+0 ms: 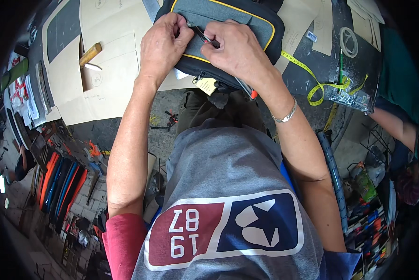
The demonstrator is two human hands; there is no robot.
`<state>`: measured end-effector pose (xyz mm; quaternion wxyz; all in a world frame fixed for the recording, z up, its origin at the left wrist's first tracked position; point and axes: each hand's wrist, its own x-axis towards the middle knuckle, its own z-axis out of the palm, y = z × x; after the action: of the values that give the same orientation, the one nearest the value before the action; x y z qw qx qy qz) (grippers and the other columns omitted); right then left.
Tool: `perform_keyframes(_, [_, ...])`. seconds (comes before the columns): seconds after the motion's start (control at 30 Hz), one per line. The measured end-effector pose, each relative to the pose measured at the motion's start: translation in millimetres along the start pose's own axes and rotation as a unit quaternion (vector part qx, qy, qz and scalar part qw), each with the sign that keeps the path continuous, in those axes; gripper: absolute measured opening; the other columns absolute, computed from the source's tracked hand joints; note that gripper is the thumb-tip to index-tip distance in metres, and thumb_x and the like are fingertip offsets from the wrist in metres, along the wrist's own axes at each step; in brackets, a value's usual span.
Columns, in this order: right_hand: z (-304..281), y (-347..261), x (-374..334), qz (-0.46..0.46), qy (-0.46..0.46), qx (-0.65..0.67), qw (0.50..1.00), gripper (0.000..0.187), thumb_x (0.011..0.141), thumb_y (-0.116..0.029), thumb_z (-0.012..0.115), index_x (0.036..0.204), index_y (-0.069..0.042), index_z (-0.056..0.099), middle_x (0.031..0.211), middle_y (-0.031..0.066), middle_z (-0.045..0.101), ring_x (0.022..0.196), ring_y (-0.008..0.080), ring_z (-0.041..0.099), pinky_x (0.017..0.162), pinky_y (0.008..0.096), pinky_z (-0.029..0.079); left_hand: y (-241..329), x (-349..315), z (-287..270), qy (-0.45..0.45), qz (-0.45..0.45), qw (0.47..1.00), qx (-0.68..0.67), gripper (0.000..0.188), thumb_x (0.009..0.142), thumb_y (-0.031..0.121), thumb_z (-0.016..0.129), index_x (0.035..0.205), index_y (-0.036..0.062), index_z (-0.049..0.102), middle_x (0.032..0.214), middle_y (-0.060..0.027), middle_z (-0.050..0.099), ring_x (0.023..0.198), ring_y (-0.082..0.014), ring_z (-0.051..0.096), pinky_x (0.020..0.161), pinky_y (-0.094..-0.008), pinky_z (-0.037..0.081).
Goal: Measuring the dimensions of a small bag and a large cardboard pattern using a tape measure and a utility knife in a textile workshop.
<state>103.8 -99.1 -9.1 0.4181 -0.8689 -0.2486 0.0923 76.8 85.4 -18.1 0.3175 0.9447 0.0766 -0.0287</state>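
Note:
A grey and black bag (256,17) with yellow piping lies at the table's near edge. Over its front panel, my left hand (165,44) is closed in a pinch at the fabric beside the tool's tip. What sits between those fingertips is too small to make out. My right hand (237,49) is wrapped round a slim tool (201,35) with a dark pointed tip and red parts. Its exact kind is partly hidden by my fingers. A red-ended black handle (253,94) shows below my right wrist. A yellow tag (205,85) hangs from the bag's near side.
Card patterns (113,88) cover much of the table. To the left lies a wooden handle (90,54); a yellow measuring tape (307,77) curls on the right, near a coil of clear tubing (348,42). Another person's arm (396,123) is at the far right.

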Motion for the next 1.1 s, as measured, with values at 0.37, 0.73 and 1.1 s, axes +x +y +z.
perform_keyframes(0.37, [-7,-9,12,0.142,0.013,0.061,0.988,0.022,0.083,-0.02,0.069,0.092,-0.003,0.057,0.067,0.0094,0.058,0.06,0.0222,0.057,0.061,0.0346,0.048,26,6,-18,-0.016,-0.018,0.989,0.149,0.042,0.096,0.036,0.059,0.087,-0.0045,0.067,0.087,-0.0263,0.069,0.085,-0.0424,0.068,0.078,-0.0485,0.055])
perform_keyframes(0.73, [9,2,12,0.131,0.006,0.091,0.987,0.023,0.084,-0.022,0.067,0.093,-0.004,0.056,0.068,0.0094,0.057,0.061,0.0215,0.055,0.063,0.0341,0.048,14,21,-9,-0.059,0.052,0.991,0.111,0.026,0.088,0.026,0.064,0.087,0.0003,0.068,0.08,-0.022,0.069,0.079,-0.0401,0.069,0.074,-0.0463,0.056])
perform_keyframes(1.1, [-6,4,17,0.153,-0.084,0.11,0.978,0.021,0.081,-0.019,0.069,0.085,-0.002,0.056,0.061,0.0034,0.05,0.057,0.0111,0.046,0.056,0.029,0.04,-1,10,-22,-0.066,0.039,0.997,0.022,0.017,0.092,0.021,0.063,0.093,0.0038,0.065,0.083,-0.0166,0.068,0.072,-0.0331,0.066,0.068,-0.0408,0.052])
